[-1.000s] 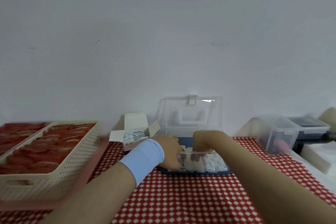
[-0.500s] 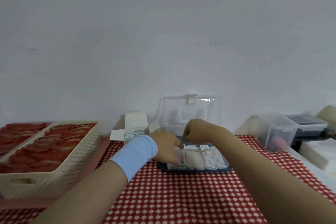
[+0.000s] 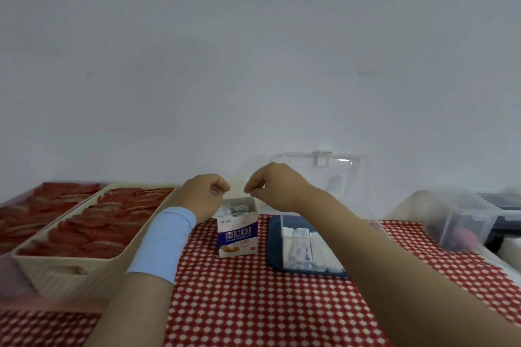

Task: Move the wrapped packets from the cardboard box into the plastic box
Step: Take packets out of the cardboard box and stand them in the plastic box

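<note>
- Several wrapped packets [image 3: 235,209] lie in the open top of the cardboard box [image 3: 237,234], which stands upright at the table's middle, so they can be taken from above.
- At 3 o'clock of it, just beside, the plastic box [image 3: 275,245] already keeps a row of stored packets [image 3: 300,245]. Its clear lid [image 3: 346,175] is tilted back against the wall, so the way in is free.
- Both hands hang over the cardboard box, a little apart. The left hand [image 3: 204,194] is at 11 o'clock and the right hand [image 3: 272,186] at 1 o'clock, with fingers curled and nothing visible in them — probably ready for the next picking.
- At 9 o'clock a cream basket [image 3: 93,259] with red items touches nothing of the task.
</note>
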Demonstrator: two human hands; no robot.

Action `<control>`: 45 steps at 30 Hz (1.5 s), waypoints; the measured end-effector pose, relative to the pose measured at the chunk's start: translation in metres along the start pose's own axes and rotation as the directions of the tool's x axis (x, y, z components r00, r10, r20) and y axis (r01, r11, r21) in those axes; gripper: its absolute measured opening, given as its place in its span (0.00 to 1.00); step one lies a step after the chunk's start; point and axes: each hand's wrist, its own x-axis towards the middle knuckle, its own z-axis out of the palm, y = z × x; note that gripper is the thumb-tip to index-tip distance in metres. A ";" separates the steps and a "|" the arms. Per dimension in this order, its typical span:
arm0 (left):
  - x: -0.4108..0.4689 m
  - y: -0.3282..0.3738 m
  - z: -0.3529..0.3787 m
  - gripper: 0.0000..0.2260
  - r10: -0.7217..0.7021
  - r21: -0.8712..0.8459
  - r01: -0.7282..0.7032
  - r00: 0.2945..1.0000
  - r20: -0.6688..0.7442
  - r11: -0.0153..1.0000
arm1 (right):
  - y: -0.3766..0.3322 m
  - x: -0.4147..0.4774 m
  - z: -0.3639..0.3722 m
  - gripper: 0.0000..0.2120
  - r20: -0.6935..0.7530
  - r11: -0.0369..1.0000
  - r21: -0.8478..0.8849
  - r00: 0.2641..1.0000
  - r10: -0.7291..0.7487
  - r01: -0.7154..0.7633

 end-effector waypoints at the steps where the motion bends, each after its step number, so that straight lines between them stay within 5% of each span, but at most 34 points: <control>1: -0.002 -0.003 0.002 0.13 -0.011 -0.005 0.011 1.000 0.019 1.000 | -0.006 0.004 0.003 0.10 0.037 0.998 -0.054 0.999 -0.019 0.021; 11: -0.007 -0.016 0.009 0.12 0.030 -0.002 -0.030 0.999 -0.018 1.000 | -0.027 0.032 0.024 0.07 0.239 0.934 -0.346 0.971 -0.003 0.088; 16: -0.004 -0.012 0.009 0.14 0.071 0.031 -0.070 0.997 -0.016 0.997 | -0.024 0.037 0.035 0.08 0.180 0.866 -0.485 0.983 -0.039 0.123; 24: 0.000 -0.014 0.014 0.07 0.101 -0.121 -0.096 0.994 0.035 0.988 | 0.003 0.022 0.024 0.10 -0.090 1.000 0.000 0.996 -0.019 0.019; 31: 0.002 -0.008 0.026 0.04 0.107 -0.263 -0.119 0.992 -0.060 0.957 | 0.009 0.015 0.037 0.07 -0.176 0.961 0.275 0.984 0.015 0.035; 37: 0.000 -0.002 0.014 0.05 0.090 -0.480 -0.075 0.996 0.008 0.874 | 0.008 0.006 0.031 0.07 -0.276 0.840 0.529 0.960 0.036 0.120; 39: 0.000 -0.001 0.009 0.08 0.101 -0.586 -0.033 0.991 0.084 0.810 | 0.004 0.005 0.026 0.06 -0.315 0.792 0.578 0.949 -0.006 0.197; 43: -0.003 -0.002 0.007 0.18 0.210 -0.911 0.230 0.926 0.313 0.342 | -0.005 0.006 0.020 0.05 -0.348 0.753 0.598 0.935 -0.067 0.276; 45: -0.006 -0.003 0.007 0.22 0.265 -0.931 0.250 0.910 0.320 0.265 | -0.006 0.005 0.021 0.06 -0.309 0.710 0.652 0.948 -0.072 0.267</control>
